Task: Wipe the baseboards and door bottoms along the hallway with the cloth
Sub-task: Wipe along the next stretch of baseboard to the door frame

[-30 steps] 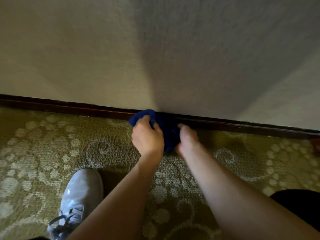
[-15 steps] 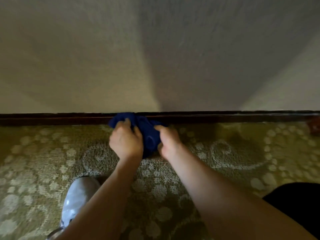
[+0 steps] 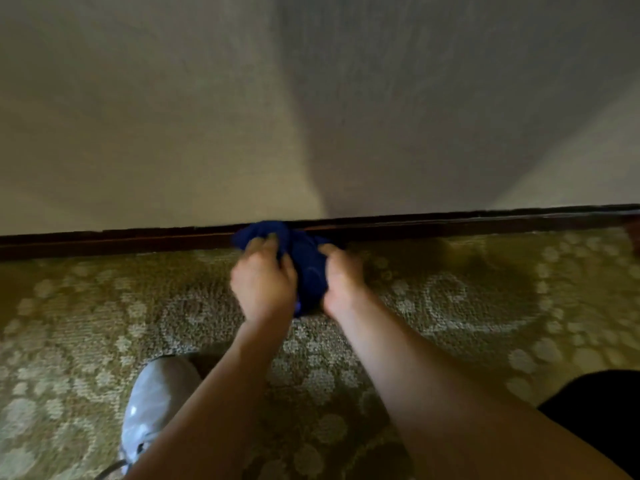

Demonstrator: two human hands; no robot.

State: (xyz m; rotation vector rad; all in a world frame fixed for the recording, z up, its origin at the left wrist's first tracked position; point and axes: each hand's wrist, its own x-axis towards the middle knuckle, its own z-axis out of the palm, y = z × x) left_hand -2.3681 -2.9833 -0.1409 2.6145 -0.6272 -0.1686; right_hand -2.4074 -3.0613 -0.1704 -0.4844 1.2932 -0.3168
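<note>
Blue cloth (image 3: 304, 268): bunched, gripped by left hand (image 3: 263, 282) and right hand (image 3: 343, 282), against dark baseboard (image 3: 450, 225). Advice: press firmly, slide steadily along the top edge.

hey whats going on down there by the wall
A person is bent over a patterned carpet, wiping the dark baseboard at the foot of a pale wall. Both hands grip a bunched blue cloth: the left hand on its left side, the right hand on its right. The top of the cloth is against the baseboard. A white shoe is planted on the carpet at lower left.
</note>
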